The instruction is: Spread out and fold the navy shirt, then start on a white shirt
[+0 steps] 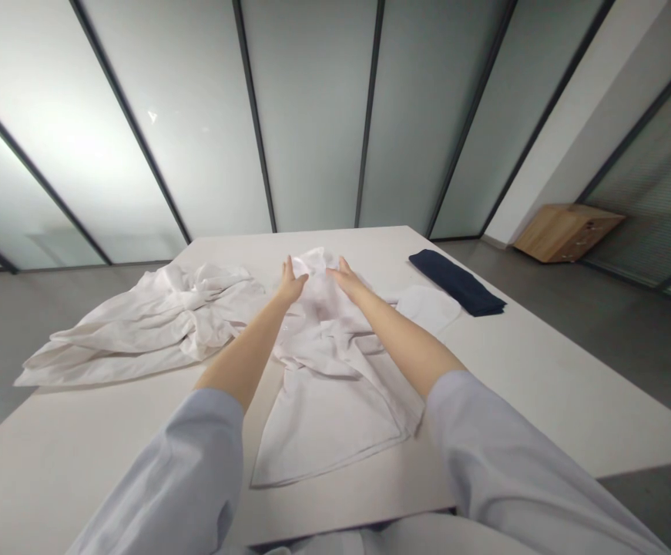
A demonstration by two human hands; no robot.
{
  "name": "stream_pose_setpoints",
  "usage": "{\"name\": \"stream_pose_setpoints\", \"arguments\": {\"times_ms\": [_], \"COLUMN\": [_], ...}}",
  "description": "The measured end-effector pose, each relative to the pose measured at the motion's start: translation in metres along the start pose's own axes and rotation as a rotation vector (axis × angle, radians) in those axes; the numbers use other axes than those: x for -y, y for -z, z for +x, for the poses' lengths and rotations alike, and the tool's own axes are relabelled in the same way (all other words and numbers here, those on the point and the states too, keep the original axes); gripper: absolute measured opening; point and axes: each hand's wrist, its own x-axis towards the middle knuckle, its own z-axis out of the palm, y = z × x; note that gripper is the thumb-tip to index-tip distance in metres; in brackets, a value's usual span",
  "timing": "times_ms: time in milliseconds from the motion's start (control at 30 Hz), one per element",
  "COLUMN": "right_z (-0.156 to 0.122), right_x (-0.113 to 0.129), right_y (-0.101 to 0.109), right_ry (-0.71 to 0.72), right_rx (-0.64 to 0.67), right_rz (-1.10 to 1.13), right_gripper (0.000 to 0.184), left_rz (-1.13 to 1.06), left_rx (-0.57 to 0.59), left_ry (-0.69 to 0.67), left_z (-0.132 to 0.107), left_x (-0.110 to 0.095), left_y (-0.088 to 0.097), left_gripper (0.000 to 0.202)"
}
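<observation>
A white shirt [335,401] lies crumpled in front of me, its hem spread toward the table's near edge. Its far end, which looks like the collar, is raised between my hands. My left hand [293,284] grips the left side of that end, thumb pointing inward. On the opposite side, my right hand [347,279] has hold of the cloth with its thumb also turned in. The fingertips are partly hidden by the fabric.
A heap of white cloth [162,324] hangs slightly over the table's left edge. To the right, a white folded piece [427,307] lies beside a dark navy folded cloth [456,282] on the white table [520,385]. A wooden cabinet [566,231] stands beyond.
</observation>
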Motion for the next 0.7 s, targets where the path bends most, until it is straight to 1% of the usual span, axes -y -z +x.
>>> {"name": "stream_pose_setpoints", "arguments": {"times_ms": [33,67,100,167,233,267,300,367,433,500,600,700], "right_z": [0.001,0.0,-0.004,-0.018,-0.037,-0.047,-0.057,-0.073,-0.085,-0.093,-0.098,-0.096], "right_x": [0.001,0.002,0.002,0.001,-0.001,-0.002,-0.004,-0.007,-0.013,-0.021,-0.035,-0.043], "right_y": [-0.001,-0.001,-0.001,0.001,0.004,0.006,0.009,0.014,0.019,0.023,0.024,0.021], "right_ry": [0.036,0.083,0.138,0.249,0.312,0.325,0.33,0.335,0.337,0.31,0.2,0.088], "right_rx": [0.002,0.024,0.059,0.143,0.227,0.256,0.273,0.284,0.298,0.338,0.392,0.415], "right_rz": [0.028,0.022,-0.013,-0.141,-0.305,-0.385,-0.458,-0.573,-0.642,-0.674,-0.694,-0.696], "right_gripper": [0.061,0.064,0.064,0.056,0.045,0.04,0.036,0.035,0.038,0.044,0.055,0.065], "left_rz": [0.048,0.12,0.198,0.34,0.478,0.543,0.602,0.684,0.723,0.734,0.726,0.708], "left_rx": [-0.016,-0.001,0.036,0.157,0.275,0.327,0.373,0.45,0.49,0.478,0.452,0.442], "left_ry": [-0.072,-0.138,-0.192,-0.261,-0.274,-0.264,-0.245,-0.196,-0.148,-0.133,-0.16,-0.197], "left_z": [-0.004,-0.011,-0.019,-0.038,-0.057,-0.066,-0.073,-0.082,-0.083,-0.079,-0.067,-0.058], "left_x": [-0.003,-0.005,-0.007,-0.011,-0.014,-0.015,-0.016,-0.014,-0.008,0.002,0.017,0.023], "left_y": [-0.001,-0.002,-0.002,-0.002,-0.002,-0.002,-0.003,-0.005,-0.008,-0.011,-0.015,-0.018], "left_gripper": [0.058,0.06,0.059,0.051,0.045,0.046,0.049,0.058,0.065,0.069,0.073,0.076]}}
